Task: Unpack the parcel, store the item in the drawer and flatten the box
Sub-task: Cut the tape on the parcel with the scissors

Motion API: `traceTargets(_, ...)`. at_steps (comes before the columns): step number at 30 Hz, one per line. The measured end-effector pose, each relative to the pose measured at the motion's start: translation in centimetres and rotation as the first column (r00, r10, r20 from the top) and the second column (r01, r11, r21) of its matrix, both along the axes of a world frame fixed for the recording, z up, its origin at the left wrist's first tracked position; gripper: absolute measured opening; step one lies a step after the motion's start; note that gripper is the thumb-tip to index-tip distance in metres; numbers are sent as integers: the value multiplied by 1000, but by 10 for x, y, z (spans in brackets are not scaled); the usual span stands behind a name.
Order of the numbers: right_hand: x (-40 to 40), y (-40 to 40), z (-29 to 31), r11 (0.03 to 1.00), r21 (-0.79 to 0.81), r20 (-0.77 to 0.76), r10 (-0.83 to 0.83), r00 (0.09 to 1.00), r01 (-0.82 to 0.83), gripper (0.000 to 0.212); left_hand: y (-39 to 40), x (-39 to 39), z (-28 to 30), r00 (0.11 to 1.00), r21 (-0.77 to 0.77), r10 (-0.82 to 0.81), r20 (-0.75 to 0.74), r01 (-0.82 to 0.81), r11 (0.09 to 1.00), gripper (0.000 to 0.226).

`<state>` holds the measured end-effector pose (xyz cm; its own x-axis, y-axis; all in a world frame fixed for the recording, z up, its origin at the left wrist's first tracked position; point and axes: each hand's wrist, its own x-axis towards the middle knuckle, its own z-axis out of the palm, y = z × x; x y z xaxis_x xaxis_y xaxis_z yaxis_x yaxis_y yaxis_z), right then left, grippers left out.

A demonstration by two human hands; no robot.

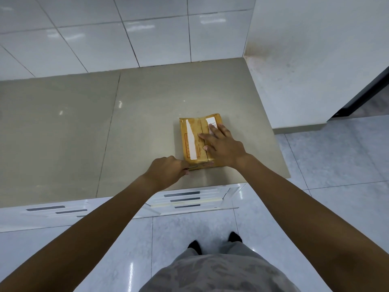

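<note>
A small brown cardboard parcel (194, 142) with white labels and tape lies flat on the beige countertop (136, 127), near its front right corner. My right hand (221, 144) presses flat on the parcel's right half, fingers spread. My left hand (168, 171) is closed around a thin metal blade (192, 167) whose tip touches the parcel's near edge. White drawers (185, 200) with dark slot handles sit below the counter, straight under the parcel. The parcel's contents are hidden.
A white tiled wall rises behind the counter and a white wall stands at the right. More drawers (52, 210) lie under the counter at the left. The floor is glossy pale tile; my feet stand close to the cabinet.
</note>
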<state>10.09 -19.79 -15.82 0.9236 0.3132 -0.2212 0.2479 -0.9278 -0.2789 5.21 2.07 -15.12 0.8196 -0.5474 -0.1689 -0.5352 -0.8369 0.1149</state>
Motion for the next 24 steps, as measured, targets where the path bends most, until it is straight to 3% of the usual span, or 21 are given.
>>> traceTargets(2,0,1,0,1000,0,3,1,1000,-1,46,-4,-6,-1,998,42,-16,57,13,999,34)
traceTargets(6,-2,-1,1,1000,-20,-6,5,1000,-5,47,0,-7,8,996,11,-91,-13,91,996,31)
traceTargets(9,-2,1,2,999,-44,-13,14,1000,-14,49,-11,-15,14,930,-48,-316,189,330,943,24)
traceTargets(11,0,1,1,999,-34,-26,13,1000,-14,49,-18,-18,14,920,-87,-307,242,336,938,34)
traceTargets(15,1,-3,6,999,36,-61,32,998,-30,55,0,-18,12,933,-202,-98,347,177,963,18)
traceTargets(19,-18,-11,7,982,161,254,50,966,-94,50,35,-23,4,885,-311,307,350,-200,929,24)
traceTargets(21,-35,-16,2,963,203,364,93,927,-176,50,39,-19,-3,836,-231,484,260,-433,872,25)
traceTargets(24,-55,-25,-11,946,6,402,294,867,-324,60,30,-12,-9,785,-82,610,113,-604,793,28)
